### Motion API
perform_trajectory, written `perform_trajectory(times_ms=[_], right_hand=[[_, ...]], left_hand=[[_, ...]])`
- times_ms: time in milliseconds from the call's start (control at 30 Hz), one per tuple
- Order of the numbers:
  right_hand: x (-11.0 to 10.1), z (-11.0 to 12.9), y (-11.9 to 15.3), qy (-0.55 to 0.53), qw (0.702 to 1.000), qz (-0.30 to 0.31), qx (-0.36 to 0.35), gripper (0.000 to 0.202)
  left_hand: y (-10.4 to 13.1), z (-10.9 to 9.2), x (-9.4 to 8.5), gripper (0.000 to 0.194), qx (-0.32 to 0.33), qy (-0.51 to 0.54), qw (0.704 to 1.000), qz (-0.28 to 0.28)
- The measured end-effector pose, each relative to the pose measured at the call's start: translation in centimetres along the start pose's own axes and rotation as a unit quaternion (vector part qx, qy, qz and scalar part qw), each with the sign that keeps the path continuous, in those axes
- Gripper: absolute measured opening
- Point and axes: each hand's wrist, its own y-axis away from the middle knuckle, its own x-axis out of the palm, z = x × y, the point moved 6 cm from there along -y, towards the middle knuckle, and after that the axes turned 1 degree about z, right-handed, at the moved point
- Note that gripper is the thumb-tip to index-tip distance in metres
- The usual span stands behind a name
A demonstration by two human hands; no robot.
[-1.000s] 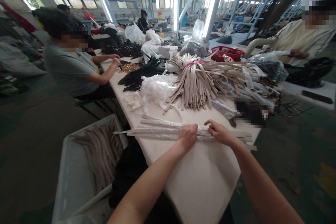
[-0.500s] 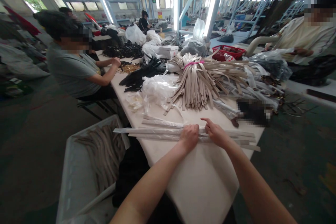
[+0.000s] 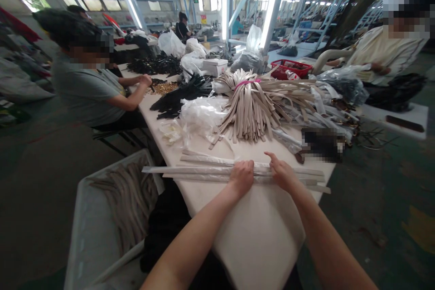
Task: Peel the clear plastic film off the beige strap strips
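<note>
Several long pale strips (image 3: 204,171), some with a shiny film-like surface, lie side by side across the near part of the white table (image 3: 261,226). My left hand (image 3: 242,176) is closed around the middle of the strips. Just to its right, my right hand (image 3: 280,172) grips the same strips, its index finger pointing out to the left. A short stretch of the strips shows between the two hands. Beyond them lies a large bundle of beige strips (image 3: 249,113) bound with a pink tie, with crumpled white plastic (image 3: 204,115) at its left.
A white bin (image 3: 79,222) of beige strips stands at the lower left. Black strips (image 3: 185,95), a red basket (image 3: 290,69) and a white box (image 3: 215,67) are farther back. One person (image 3: 84,86) sits at the left, another (image 3: 387,50) at the right.
My hands have moved slightly apart, so the gap between them is wider. The whole view has shifted a little, with the table scene sliding left.
</note>
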Motion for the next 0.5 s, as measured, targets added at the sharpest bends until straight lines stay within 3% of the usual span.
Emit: perform_trajectory(times_ms=[200,500], right_hand=[[1.7,0.6,0.2,-0.044,0.998,-0.001,0.032,0.055],[0.6,-1.1,1.2,0.010,0.998,-0.033,0.061,0.050]], left_hand=[[0.1,-0.3,-0.2,0.014,0.014,0.001,1.000,0.016],[0.2,-0.6,-0.2,0.014,0.023,-0.005,1.000,0.016]])
